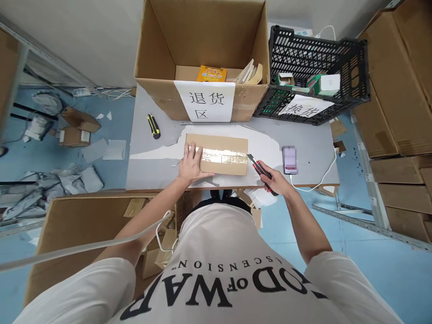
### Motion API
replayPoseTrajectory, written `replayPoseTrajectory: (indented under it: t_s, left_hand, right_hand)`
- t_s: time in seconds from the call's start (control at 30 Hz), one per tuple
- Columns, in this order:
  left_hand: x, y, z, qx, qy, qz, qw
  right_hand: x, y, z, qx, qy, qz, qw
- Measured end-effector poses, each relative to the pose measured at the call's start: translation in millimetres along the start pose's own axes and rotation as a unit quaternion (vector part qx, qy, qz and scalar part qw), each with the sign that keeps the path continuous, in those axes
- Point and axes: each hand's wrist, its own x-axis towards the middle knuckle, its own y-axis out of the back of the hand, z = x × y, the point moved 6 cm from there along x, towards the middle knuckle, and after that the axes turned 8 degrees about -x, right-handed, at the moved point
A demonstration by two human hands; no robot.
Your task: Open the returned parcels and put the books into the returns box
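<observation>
A taped cardboard box (219,141) lies flat on the table in front of me, with shiny clear tape along its middle. My left hand (193,165) rests on the box's left end, fingers stretched and spread over its top. In my right hand (275,181) is a red and black utility knife (259,169), fingers wrapped round its handle. The knife's tip is at the box's right edge, by the end of the tape; whether it touches cannot be made out.
A large open carton (155,96) with a labelled front stands behind. Right of it is a black plastic crate (354,85) holding small boxes. A yellow and black cutter (154,126) lies left; a phone (290,159) with a white cable lies right. Below left stands another big carton (74,225).
</observation>
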Motion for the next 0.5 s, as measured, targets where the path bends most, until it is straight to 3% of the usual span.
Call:
replayPoseTrajectory:
  t_s: [0.23,0.5]
  left_hand:
    - [-1,-1,-1,-0.013,-0.006,-0.001,1.000]
    - [-4,-1,1,0.002,-0.012,-0.002,1.000]
  right_hand:
    - [-19,0,8,0.022,0.008,-0.030,0.999]
    - [-39,-24,29,-0.003,-0.018,-0.044,0.999]
